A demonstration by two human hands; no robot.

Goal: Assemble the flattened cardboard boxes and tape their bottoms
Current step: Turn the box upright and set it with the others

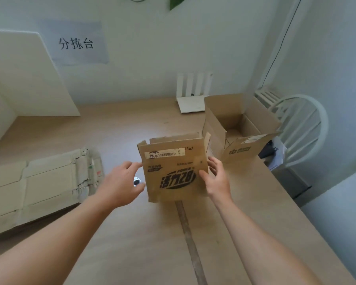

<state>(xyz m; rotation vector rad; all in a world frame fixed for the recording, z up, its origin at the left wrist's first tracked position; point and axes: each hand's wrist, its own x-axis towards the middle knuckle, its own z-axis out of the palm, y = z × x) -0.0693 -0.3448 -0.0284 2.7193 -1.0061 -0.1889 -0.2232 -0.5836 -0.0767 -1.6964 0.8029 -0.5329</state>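
1. The printed box [173, 171] is up between the two hands, tilted and only part opened. I can't tell if its lower edge touches the bench [132, 243].
2. The right hand [216, 179] pinches it, with the thumb on the front face and the fingers behind the right edge. The left hand [121, 182] is spread, its fingertips against the left edge and not wrapped round it.
3. Risk: there is only one real pinch. If the left hand shoves in hard, the box could twist out of the right hand or skew instead of squaring up.
4. Risk: if the bottom flaps get folded out of square, the tape seam will likely gape.
5. Risk: the open box [238, 124] stands just beyond the right hand. Swinging the printed box could bump it toward the bench edge by the chair [302, 128].
6. Risk: a round thing [136, 181], maybe the tape, sits right by the left thumb and could get knocked away.
7. Hidden: the printed box's bottom flaps and far side. The left hand partly covers the round thing, so I can't confirm what it is.
8. The flattened stack [39, 188], out past the left hand, is blurred and cut off at the frame edge, so there's no counting the sheets.
9. The small label print on the box is unreadable.
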